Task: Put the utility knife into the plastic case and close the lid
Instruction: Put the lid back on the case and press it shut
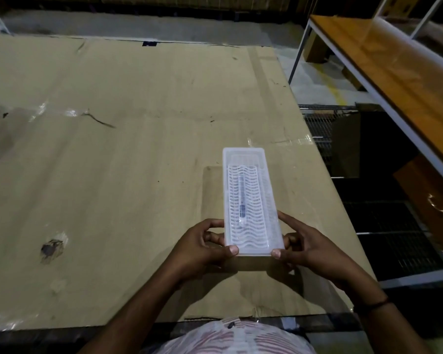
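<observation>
Here the person is holding a long, translucent white plastic case point(251, 200) with a wavy ribbed lid by its near end, over a table covered in flat brown cardboard point(128, 154). The left hand point(205, 247) is gripping the near-left corner, thumb lying on top of the lid and fingers curled along the side; the right hand point(307, 247) is mirroring it at the near-right corner, thumb on the lid edge and forefinger stretching along the right wall. Through the lid a slim, pale utility knife with a dark slider point(241, 203) is showing, lying lengthwise left of centre inside the case. The lid is lying flat over the base, so the step in hand appears to be seating it fully. To do that well, both thumbs should be pressing down evenly at the near corners while the fingers are bracing from beneath, then working along the two long edges towards the far end, so the lid is not springing up on one side. Whether the far end is already latched cannot be told from this view.
</observation>
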